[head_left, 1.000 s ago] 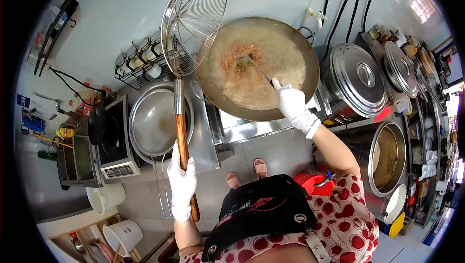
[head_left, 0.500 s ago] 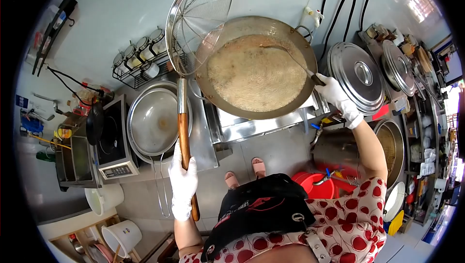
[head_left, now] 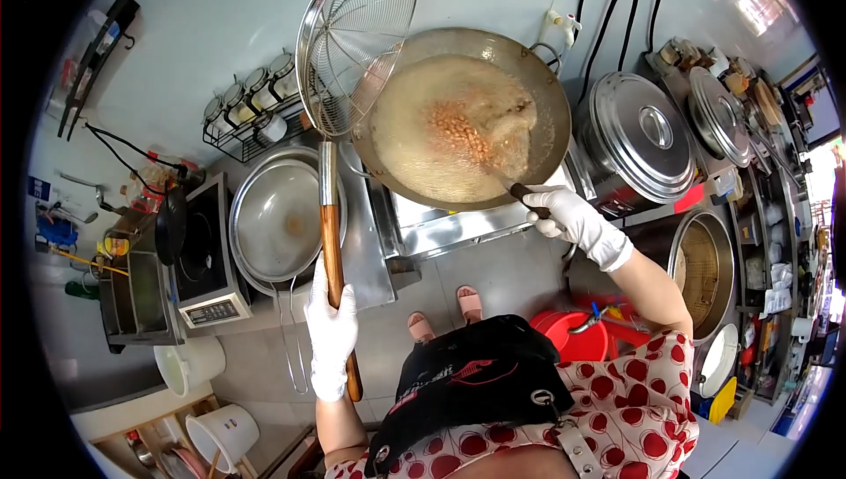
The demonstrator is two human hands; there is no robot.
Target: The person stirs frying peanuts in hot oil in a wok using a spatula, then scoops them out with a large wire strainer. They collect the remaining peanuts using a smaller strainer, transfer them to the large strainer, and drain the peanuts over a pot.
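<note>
My left hand, in a white glove, is wrapped round the wooden handle of a large wire strainer. The strainer stands upright, its mesh bowl high beside the wok's left edge. My gloved right hand grips the dark handle of a metal cooking utensil at the wok's front right rim. Its head is sunk in the liquid, so its shape is hidden. Cloudy, foaming liquid fills much of the wide wok. Small reddish-brown pieces, perhaps peanuts, show in the middle.
Metal bowls sit on the counter left of the wok, near an induction cooker. A rack of jars is by the wall. Lidded pots, a tall pot with a basket and a red bucket are at right.
My right hand has drawn the utensil from the wok's right side toward its front. The foam has parted and the reddish-brown pieces have come into view. My left hand holds nearly still.
</note>
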